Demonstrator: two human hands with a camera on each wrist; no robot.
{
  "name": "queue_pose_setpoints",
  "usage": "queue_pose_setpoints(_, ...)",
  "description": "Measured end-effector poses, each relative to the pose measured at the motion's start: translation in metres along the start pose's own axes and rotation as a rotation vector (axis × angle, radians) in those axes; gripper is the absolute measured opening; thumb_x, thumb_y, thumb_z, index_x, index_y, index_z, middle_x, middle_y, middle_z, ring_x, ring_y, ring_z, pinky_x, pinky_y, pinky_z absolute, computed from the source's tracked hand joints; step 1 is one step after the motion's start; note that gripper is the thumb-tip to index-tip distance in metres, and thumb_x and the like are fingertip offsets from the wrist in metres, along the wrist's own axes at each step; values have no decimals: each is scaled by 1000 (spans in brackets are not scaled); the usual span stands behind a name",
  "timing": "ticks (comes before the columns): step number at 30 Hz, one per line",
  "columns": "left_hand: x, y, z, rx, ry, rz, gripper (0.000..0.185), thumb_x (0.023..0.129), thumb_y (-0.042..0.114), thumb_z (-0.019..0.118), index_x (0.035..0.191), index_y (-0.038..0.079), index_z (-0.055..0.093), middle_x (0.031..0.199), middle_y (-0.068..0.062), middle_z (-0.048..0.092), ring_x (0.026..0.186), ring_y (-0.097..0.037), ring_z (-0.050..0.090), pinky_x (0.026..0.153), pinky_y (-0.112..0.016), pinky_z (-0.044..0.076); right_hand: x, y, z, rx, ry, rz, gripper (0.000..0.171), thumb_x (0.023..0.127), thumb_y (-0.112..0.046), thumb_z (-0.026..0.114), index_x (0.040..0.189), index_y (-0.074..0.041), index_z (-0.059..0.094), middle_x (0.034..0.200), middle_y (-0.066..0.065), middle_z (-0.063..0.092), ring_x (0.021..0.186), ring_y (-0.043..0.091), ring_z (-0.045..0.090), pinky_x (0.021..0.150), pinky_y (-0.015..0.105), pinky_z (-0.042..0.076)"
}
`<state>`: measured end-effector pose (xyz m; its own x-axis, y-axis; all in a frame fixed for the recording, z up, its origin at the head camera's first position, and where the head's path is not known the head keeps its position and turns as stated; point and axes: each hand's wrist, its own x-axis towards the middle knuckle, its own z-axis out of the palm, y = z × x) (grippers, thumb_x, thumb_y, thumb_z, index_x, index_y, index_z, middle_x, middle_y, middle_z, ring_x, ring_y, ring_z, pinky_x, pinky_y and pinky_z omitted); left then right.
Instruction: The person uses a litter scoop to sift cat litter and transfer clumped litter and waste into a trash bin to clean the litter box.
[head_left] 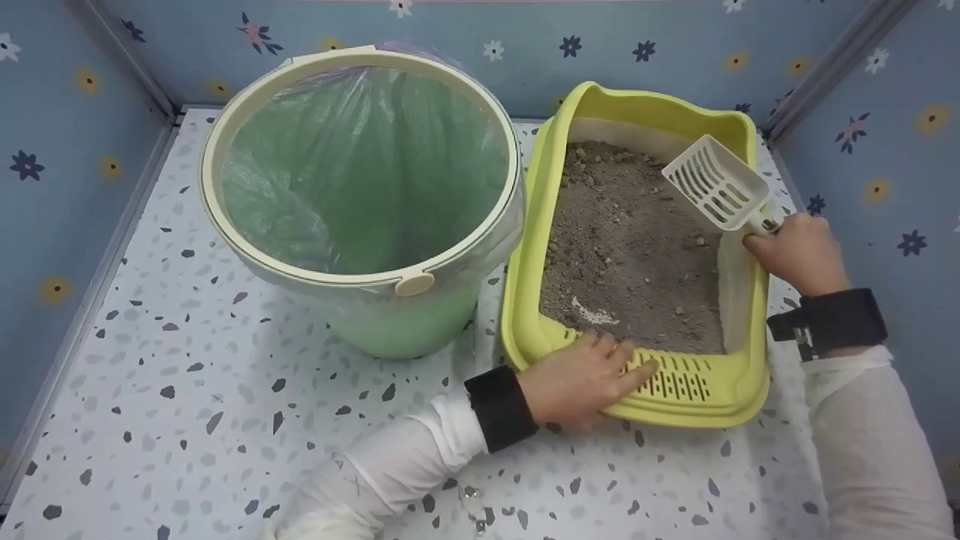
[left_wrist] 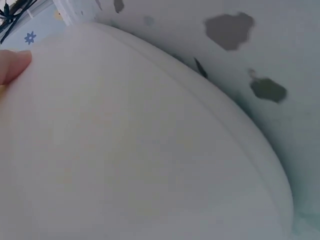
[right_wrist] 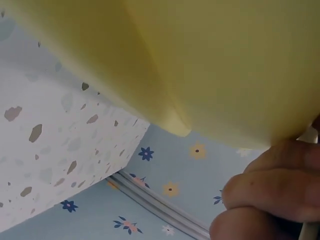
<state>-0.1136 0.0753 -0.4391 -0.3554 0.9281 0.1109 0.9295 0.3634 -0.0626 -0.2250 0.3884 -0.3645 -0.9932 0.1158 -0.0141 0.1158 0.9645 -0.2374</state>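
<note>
A yellow litter box (head_left: 739, 386) holds grey litter (head_left: 630, 247) with small clumps. My right hand (head_left: 799, 251) grips the handle of a white slotted scoop (head_left: 716, 186) over the box's far right corner, with the scoop head raised above the litter. The right wrist view shows curled fingers (right_wrist: 270, 195) beside the box's yellow outer wall (right_wrist: 225, 60). My left hand (head_left: 581, 379) rests flat on the box's slotted front rim, fingers straight. In the left wrist view one fingertip (left_wrist: 12, 65) lies on a pale blurred curve of the box (left_wrist: 125, 150).
A green bin (head_left: 397, 330) with a cream rim and a clear bag liner stands just left of the litter box, touching it. Both sit on a speckled white floor (head_left: 187, 390), enclosed by blue flowered walls (head_left: 60, 187) on the left, back and right.
</note>
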Motion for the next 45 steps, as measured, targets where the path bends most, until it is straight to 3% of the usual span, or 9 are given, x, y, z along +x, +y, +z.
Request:
queue_pose_setpoints(3,-4,-3,0,-13,-8,22,89,79,49,68,149,13,27,141,-18,44,120,-30,52,105,-40,39,-8,2,4,39,44,23,40,83,-33,56,58,-6,39,52,7,39,41,21,40,37,34,31)
queue_pose_setpoints(7,-10,-10,0,-2,11,52,97,74,53,72,149,13,27,139,-17,45,118,-30,52,103,-42,40,-15,1,8,87,75,43,38,83,-30,57,59,-5,42,52,9,42,41,22,42,37,34,32)
queue_pose_setpoints(14,-24,-24,0,-7,-5,99,92,79,52,67,151,16,22,143,-18,41,121,-32,50,104,-44,39,-30,-2,13,113,114,45,38,83,-25,55,54,-8,39,45,4,37,39,19,37,37,32,32)
queue_pose_setpoints(20,-32,-36,-2,1,-24,137,92,77,48,68,151,19,22,145,-16,39,122,-31,49,104,-46,38,-46,-5,17,126,192,61,39,82,-26,57,52,-9,40,44,4,38,40,20,37,38,31,30)
queue_pose_setpoints(27,-35,-39,-1,24,-31,154,92,78,52,66,151,20,20,146,-15,38,123,-30,47,104,-47,37,-56,-7,18,141,200,88,39,82,-28,58,52,-9,43,43,2,41,40,20,40,37,31,32)
queue_pose_setpoints(37,-34,-24,5,38,5,59,94,78,57,64,151,21,19,148,-14,36,128,-31,44,108,-49,32,-51,5,13,133,98,48,47,86,-36,55,51,-9,38,42,0,36,39,19,37,38,32,30)
queue_pose_setpoints(42,-29,-10,5,5,28,-30,96,77,65,61,151,20,20,150,-12,34,132,-32,40,109,-55,27,-37,7,7,104,28,70,48,86,-43,56,58,-5,42,49,6,45,41,21,43,37,34,34)
queue_pose_setpoints(45,-22,1,2,-2,1,-68,96,79,69,53,152,19,18,152,-11,30,135,-34,35,109,-59,20,-22,8,2,79,5,76,51,85,-47,55,60,-4,43,51,7,46,42,22,44,38,35,34)
